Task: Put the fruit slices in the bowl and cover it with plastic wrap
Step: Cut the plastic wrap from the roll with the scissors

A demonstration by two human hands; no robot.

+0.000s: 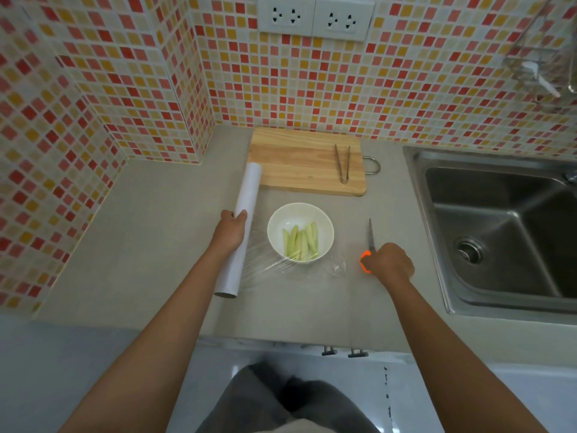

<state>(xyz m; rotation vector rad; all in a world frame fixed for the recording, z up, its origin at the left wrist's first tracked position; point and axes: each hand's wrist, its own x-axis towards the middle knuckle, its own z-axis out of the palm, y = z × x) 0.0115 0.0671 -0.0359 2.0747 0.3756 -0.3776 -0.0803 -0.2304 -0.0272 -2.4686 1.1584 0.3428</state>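
— What is hard to make out here?

— The plastic wrap (pixel 282 264) mostly. It is clear film, visible only as shiny streaks and wrinkles at the lower edge of the bowl (pixel 300 234) and across the worktop (pixel 150 232) between the roll (pixel 239 229) and the scissors (pixel 368 245). I cannot tell how far the sheet reaches over the bowl's upper rim.

— And the scissors?

— The right hand (pixel 388 260), centre right of the frame, is curled over the orange handles, so only a bit of orange shows at its left side. The blades point toward the top of the frame, and I cannot tell whether they are open or together.

— The other hand?

— The left hand (pixel 231 229), just left of centre, grips the white roll, fingers wrapped over its upper part. The roll lies slanted, its lower end near the bottom left of the bowl.

— How does the fruit look?

— Pale green fruit slices (pixel 300 243), long and narrow, lie side by side in the white bowl at the centre of the frame.

— Anything cut off?

— The sink (pixel 499 226) runs off the right edge. Above the bowl a wooden cutting board (pixel 299 160) carries metal tongs (pixel 342 164); its metal handle loop shows only partly at its right side.
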